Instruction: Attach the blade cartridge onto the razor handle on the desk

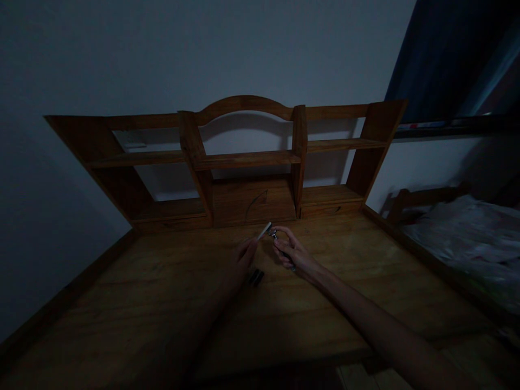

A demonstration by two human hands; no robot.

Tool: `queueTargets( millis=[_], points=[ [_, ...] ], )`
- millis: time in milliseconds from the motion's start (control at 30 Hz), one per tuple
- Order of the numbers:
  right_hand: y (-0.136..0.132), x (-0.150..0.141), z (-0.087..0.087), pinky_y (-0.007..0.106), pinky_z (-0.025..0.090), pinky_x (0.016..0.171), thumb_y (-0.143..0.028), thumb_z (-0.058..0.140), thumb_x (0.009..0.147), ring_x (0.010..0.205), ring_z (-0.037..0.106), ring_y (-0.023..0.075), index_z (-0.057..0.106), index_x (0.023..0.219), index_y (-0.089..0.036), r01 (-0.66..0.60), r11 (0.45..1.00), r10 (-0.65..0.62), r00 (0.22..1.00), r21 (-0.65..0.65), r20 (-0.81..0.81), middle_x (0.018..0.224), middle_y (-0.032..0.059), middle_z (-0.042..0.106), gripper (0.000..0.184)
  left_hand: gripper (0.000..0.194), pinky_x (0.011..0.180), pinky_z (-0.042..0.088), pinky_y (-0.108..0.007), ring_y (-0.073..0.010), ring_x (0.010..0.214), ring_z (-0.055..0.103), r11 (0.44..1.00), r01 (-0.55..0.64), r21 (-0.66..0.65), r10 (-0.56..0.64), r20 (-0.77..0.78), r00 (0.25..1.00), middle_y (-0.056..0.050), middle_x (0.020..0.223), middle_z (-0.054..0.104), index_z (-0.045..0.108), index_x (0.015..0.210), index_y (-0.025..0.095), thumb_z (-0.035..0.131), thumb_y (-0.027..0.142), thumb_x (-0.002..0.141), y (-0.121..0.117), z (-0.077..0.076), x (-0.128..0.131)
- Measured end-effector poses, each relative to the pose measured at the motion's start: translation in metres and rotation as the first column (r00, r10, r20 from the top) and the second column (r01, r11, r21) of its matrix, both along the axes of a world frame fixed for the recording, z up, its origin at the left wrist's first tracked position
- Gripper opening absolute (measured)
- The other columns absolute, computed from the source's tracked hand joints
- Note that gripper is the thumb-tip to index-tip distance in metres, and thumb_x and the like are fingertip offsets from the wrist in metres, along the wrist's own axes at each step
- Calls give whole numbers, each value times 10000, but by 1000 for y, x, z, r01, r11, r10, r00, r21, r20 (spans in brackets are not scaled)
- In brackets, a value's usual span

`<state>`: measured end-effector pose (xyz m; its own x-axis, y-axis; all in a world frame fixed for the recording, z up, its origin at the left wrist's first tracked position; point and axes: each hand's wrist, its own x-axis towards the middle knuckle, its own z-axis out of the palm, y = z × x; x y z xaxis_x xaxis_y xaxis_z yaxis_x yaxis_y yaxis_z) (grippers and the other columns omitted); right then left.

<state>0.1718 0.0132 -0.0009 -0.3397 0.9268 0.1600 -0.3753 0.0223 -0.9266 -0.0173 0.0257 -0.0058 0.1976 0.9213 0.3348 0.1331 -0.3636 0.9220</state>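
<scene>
My left hand [245,253] is closed around a slim white stick [264,231], which points up and to the right; the dim light hides what kind of stick it is. In my right hand [293,250] is a shiny metal razor [273,234] with a T-shaped head, its handle running down into the closed fingers. The stick's far end is right beside the razor's head; whether they touch I cannot tell. Below my left hand, a small black object [256,277] lies on the wooden desk [170,292].
A wooden shelf unit [247,160] stands along the desk's back edge, against the wall. A thin dark cord [255,203] shows in front of its middle panel. Raised edges border the desk at left and right. Beyond the right edge lies a pile of plastic-like wrapping [467,233].
</scene>
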Motion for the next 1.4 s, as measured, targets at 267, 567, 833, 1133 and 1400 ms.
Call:
queueTargets(
  millis=[267, 567, 833, 1133, 1400],
  points=[
    [1, 1, -2, 146, 133, 386, -430, 686, 818, 445, 274, 31, 453, 1201, -319, -1, 1000, 1, 1000, -14, 3, 727, -66, 486, 461, 453, 768, 465, -298, -189, 856, 577, 999, -22, -44, 22, 1, 1000, -58, 934, 658, 682, 1047, 188, 478, 557, 880, 1, -3, 2],
    [4, 1, -4, 145, 135, 385, -403, 719, 794, 450, 297, 31, 466, 1188, -308, 15, 1000, -16, 1000, -23, -21, 729, -61, 496, 478, 466, 832, 488, -313, -203, 934, 623, 995, -36, -97, 37, 12, 999, -50, 1006, 689, 689, 1072, 198, 503, 571, 864, 6, -8, 1],
    [3, 2, -2, 145, 139, 393, -389, 739, 769, 450, 302, 31, 476, 1177, -304, 39, 999, -40, 999, -21, -28, 714, -65, 513, 493, 447, 972, 440, -370, -238, 1078, 607, 994, -6, -106, 9, 21, 1000, -70, 1141, 679, 687, 1092, 196, 503, 539, 873, 9, -8, 0],
    [3, 1, -2, 142, 129, 378, -410, 720, 787, 433, 286, 30, 478, 1177, -302, 23, 999, -25, 999, -35, -37, 698, -69, 498, 471, 455, 947, 445, -370, -232, 1026, 607, 997, -7, -76, 6, -9, 1000, -72, 1115, 681, 681, 1097, 197, 488, 544, 876, 10, -10, 0],
    [8, 3, -7, 159, 89, 338, -475, 618, 855, 390, 214, 28, 580, 944, -196, 59, 996, -59, 998, -64, -3, 598, -67, 447, 296, 479, 915, 459, -352, -238, 1016, 609, 992, 0, -127, 5, 34, 999, -73, 1093, 688, 675, 1101, 179, 477, 553, 877, 7, -9, 3]
  ],
)
